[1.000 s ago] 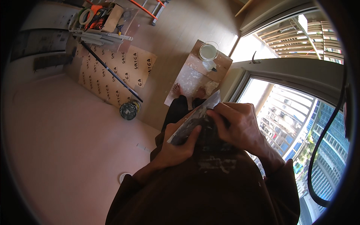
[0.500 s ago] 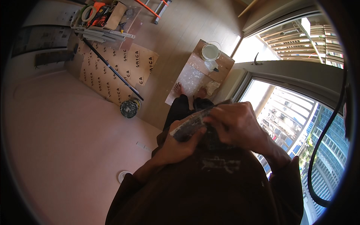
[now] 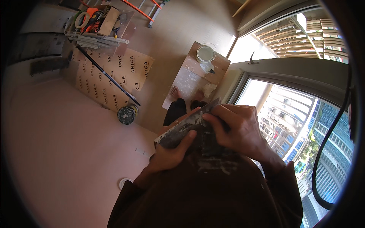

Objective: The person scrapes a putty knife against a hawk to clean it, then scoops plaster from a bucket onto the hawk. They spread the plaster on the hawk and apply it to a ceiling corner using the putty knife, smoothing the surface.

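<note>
Barely shifted since before, my left hand (image 3: 171, 152) grips the putty knife (image 3: 182, 129) while my right hand (image 3: 239, 129) pinches a second blade (image 3: 211, 106) against it.

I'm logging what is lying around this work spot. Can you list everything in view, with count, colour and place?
Filler blade: one, grey, smeared, held at centre.
Second blade: one, dark, against the first.
Bucket: one, white, on the board by the window.
Board: one, brown, white-smeared, on the floor.
Cardboard sheet: one, tan, floor upper left.
Long rod: one, black, across the cardboard.
Tape roll: one, dark, beside the cardboard.
Ladder: one, orange, top.
Window: one, right.
Cable: one, black, right.
Left hand: grips the filler blade.
Right hand: holds the second blade.
</note>
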The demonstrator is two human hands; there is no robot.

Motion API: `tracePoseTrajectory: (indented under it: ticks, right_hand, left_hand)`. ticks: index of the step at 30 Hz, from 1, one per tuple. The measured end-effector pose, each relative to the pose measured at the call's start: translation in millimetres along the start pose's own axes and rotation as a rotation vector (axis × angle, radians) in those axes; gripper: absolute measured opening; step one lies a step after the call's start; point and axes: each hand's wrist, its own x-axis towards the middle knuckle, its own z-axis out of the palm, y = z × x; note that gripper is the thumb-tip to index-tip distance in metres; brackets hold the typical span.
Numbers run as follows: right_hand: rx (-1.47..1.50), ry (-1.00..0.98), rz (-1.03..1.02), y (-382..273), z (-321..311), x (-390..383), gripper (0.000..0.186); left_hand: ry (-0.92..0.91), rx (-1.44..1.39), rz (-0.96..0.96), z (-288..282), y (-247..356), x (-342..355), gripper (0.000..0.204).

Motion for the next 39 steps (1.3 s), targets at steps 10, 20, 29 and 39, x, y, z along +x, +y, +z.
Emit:
tracePoseTrajectory:
  ticks: [10,20,29,39]
  right_hand:
    - [-0.065,0.014,0.081,-5,-2,-13,0.014]
    - [-0.096,-0.032,0.026,-4,2,-16,0.012]
    - [-0.054,-0.067,0.023,0,7,-15,0.011]
    - [0.015,-0.031,0.079,1,11,-10,0.014]
  left_hand:
    - [0.056,0.017,-0.053,2,-5,-10,0.023]
    - [-0.047,0.146,0.035,1,-7,-10,0.032]
    - [-0.058,0.126,0.045,-2,-9,-8,0.029]
    - [-0.033,0.102,0.081,-3,-16,-9,0.034]
